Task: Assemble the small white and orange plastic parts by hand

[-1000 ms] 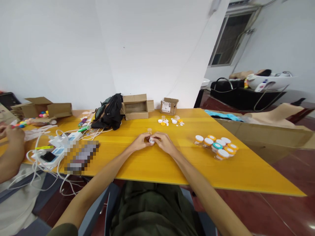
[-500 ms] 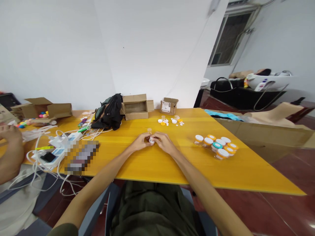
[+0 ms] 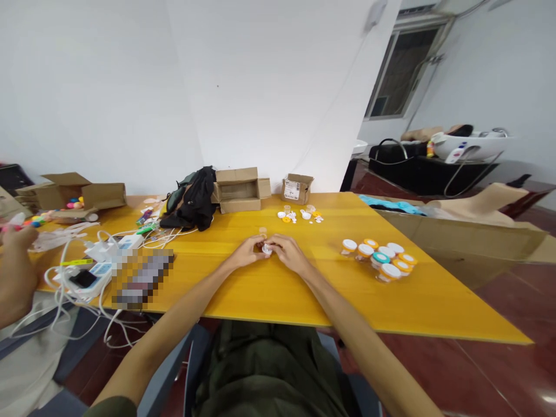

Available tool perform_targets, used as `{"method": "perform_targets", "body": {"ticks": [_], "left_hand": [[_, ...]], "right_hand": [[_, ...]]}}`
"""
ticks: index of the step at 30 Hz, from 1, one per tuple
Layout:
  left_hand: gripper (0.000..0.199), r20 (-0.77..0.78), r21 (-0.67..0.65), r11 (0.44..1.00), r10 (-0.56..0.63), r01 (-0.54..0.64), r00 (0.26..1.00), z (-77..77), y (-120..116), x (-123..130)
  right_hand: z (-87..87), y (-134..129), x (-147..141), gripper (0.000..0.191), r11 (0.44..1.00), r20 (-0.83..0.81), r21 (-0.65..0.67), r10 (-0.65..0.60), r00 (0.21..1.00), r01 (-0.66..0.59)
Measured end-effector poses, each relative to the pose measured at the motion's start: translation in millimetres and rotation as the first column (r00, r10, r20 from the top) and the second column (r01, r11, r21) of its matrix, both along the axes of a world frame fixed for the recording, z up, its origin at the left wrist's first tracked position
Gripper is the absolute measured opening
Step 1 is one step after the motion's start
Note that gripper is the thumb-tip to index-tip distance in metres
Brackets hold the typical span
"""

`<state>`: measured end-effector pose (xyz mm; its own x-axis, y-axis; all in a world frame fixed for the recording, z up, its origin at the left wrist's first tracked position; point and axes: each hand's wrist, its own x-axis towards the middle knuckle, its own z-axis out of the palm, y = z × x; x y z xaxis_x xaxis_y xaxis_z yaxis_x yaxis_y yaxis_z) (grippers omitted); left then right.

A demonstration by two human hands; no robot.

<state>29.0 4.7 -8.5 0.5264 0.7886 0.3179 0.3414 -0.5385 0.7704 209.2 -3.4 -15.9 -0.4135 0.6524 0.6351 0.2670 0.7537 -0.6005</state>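
Pinching a small white piece between them, the left hand and the right hand are meeting in front of the body, over the wooden table. Both hands are bending inward, their fingertips narrowly gathered. The piece is sitting right in the gap where the fingertips are meeting, so neither hand is clearly nearer to it. Its long axis is hiding behind the fingers, and I cannot tell which way it is pointing or whether it is one part or two.

Just beyond the fingertips, a small clear cup is standing almost in line with the piece. Farther off, slightly to the right of straight ahead, white lids and yellow lids are lying loosely among smaller white bits. Off to the right of both hands, and nearer to the right one, a cluster of lidded jars is standing close together. Behind the hands' far side, an open cardboard box is resting near the wall, while a power strip is lying well to the left, nearer to the left hand.
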Motion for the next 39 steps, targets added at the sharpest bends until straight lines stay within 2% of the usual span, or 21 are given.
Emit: {"method": "perform_targets", "body": {"ticks": [10,21,28,33,39], "left_hand": [[0.013,-0.022,0.014,1.0,0.021,-0.021,1.0,-0.3,0,0],[0.02,-0.002,-0.033,0.998,0.044,-0.044,0.999,-0.3,0,-1],[0.023,0.018,-0.061,0.996,0.063,-0.062,0.998,-2.5,1,-1],[0.023,0.025,-0.07,0.995,0.068,-0.067,0.997,-1.6,1,-1],[0.02,0.034,-0.059,0.997,0.06,-0.058,0.998,0.3,1,-1]], "right_hand": [[-0.3,-1,0,0.02,0.999,-0.014,-0.049,-0.013,1.0,0.012],[-0.1,-2,-1,0.022,0.996,-0.032,-0.094,-0.004,0.999,0.001],[-3.3,4,3,0.023,0.993,-0.029,-0.095,-0.07,0.997,0.067],[-9.2,9,6,0.024,0.982,0.022,-0.143,-0.125,0.992,0.127],[-13.3,12,7,0.027,0.975,0.035,-0.167,-0.146,0.989,0.15]]}}
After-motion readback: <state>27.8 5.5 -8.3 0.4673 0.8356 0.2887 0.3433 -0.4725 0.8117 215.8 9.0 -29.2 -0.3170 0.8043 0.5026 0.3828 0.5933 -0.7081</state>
